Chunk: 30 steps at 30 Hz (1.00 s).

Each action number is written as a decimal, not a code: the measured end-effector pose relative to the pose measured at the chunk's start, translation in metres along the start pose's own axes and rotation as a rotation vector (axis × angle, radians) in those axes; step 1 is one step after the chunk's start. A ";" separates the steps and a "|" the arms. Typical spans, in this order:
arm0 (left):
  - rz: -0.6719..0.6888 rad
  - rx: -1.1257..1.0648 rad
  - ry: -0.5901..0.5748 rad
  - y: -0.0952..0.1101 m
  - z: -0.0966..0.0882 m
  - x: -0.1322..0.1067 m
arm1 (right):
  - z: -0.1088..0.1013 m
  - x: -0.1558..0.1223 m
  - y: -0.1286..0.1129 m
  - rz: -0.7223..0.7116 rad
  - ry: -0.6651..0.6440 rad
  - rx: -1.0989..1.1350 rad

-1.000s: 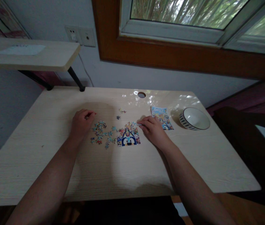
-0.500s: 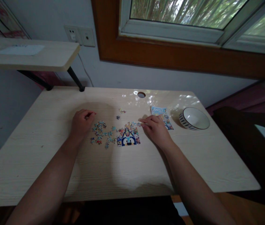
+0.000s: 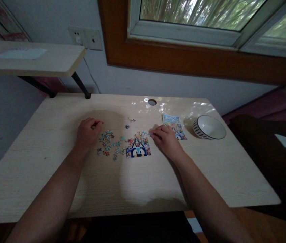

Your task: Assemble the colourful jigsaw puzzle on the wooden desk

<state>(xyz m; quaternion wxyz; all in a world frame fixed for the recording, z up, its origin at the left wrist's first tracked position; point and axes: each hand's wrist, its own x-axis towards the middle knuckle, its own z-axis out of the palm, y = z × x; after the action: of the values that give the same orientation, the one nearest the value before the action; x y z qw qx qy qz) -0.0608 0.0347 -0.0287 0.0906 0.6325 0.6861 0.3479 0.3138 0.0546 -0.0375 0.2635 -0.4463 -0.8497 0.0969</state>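
Observation:
A partly joined jigsaw puzzle (image 3: pixel 139 152) with a blue cartoon dog's face lies flat on the table. At its upper right corner, my right hand (image 3: pixel 167 138) has thumb and fingertips pinched on a small puzzle piece (image 3: pixel 150 134). Loose puzzle pieces (image 3: pixel 107 137) are spread to the left of the joined part. My left hand (image 3: pixel 88 133) rests on the table beside these loose pieces, its fingers curled and pinched together; what they hold, if anything, is too small to make out.
Behind my right hand lies a printed picture sheet (image 3: pixel 174 126), partly covered by it. A striped white bowl (image 3: pixel 208 128) stands to the right. A few pieces (image 3: pixel 131 119) lie farther back, near a round table hole (image 3: pixel 152 102). A raised shelf (image 3: pixel 39 64) is at back left.
My right hand's fingertips have shifted slightly left and closed in at the puzzle's upper right corner. The left hand has stayed in place.

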 end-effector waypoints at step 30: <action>0.003 -0.028 0.004 0.001 0.001 0.001 | -0.007 0.002 -0.001 -0.049 -0.019 0.086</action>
<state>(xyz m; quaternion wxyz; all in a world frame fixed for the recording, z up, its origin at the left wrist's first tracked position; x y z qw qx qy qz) -0.0595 0.0355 -0.0283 0.0975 0.6314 0.6805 0.3587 0.3158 0.0548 -0.0310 0.2766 -0.4127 -0.8579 0.1312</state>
